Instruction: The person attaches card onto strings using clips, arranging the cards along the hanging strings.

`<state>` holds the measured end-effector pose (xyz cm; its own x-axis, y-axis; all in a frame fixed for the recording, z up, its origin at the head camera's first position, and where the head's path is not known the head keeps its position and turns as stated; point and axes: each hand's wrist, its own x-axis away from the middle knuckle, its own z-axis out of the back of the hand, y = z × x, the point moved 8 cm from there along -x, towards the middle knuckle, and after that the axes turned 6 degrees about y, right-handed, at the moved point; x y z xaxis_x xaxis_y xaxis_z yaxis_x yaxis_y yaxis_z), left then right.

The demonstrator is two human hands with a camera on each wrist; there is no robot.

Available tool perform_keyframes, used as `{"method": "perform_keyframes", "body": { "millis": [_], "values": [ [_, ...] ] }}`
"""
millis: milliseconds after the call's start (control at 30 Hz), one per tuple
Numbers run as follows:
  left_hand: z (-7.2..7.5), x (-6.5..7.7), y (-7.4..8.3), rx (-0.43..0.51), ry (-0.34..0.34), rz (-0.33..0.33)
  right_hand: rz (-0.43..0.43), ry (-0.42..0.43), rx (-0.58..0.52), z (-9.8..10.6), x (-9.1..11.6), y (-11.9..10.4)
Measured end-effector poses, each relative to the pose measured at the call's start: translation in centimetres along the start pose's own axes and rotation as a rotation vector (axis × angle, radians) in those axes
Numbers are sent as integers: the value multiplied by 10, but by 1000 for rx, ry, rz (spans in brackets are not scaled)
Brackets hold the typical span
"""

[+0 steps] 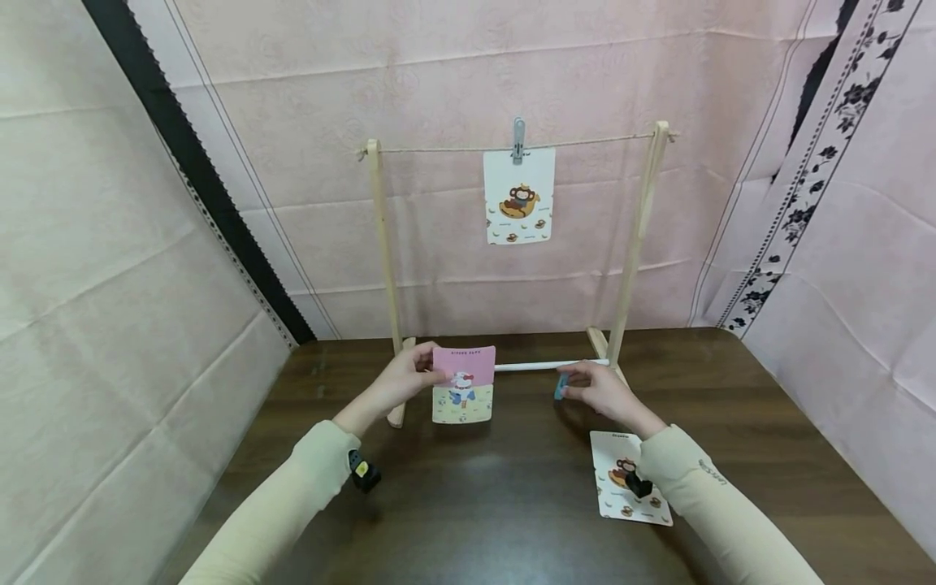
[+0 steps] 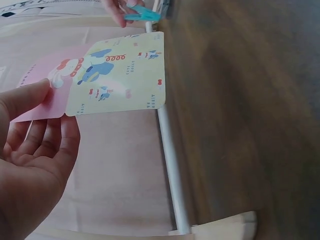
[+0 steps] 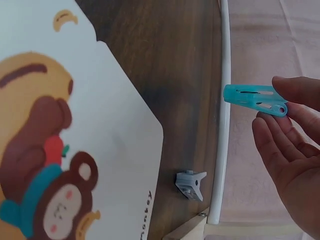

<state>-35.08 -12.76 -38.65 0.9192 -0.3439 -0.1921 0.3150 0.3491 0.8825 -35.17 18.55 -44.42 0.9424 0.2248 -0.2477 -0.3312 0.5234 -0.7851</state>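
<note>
My left hand (image 1: 412, 378) pinches a pink and pale-yellow card (image 1: 463, 406) by its left edge, thumb on the front and fingers behind. The card shows a cartoon figure in blue, upright in the head view, held above the table. Between thumb and fingers, my right hand (image 1: 604, 393) holds a teal clothespin (image 3: 255, 97), its jaw end pointing away from the palm. A white card with a monkey (image 1: 520, 221) hangs from the string (image 1: 439, 150) by a grey-blue clothespin (image 1: 518, 140).
Wooden posts (image 1: 385, 244) carry the string, with a white rod (image 1: 537, 366) low between them. Another white monkey card (image 1: 613, 455) lies on the brown table (image 1: 453, 504), partly under my right wrist. In the right wrist view, a grey clothespin (image 3: 190, 184) lies near the rod. Pale cloth (image 1: 292, 97) hangs behind.
</note>
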Motion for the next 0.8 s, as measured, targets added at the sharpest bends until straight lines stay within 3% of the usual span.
{"method": "perform_keyframes", "body": {
  "millis": [433, 800],
  "values": [
    [27, -19, 40, -24, 45, -56, -6, 6, 21, 12, 2, 3],
    [58, -21, 76, 1, 86, -105, -5, 16, 24, 19, 4, 2]
  ]
}}
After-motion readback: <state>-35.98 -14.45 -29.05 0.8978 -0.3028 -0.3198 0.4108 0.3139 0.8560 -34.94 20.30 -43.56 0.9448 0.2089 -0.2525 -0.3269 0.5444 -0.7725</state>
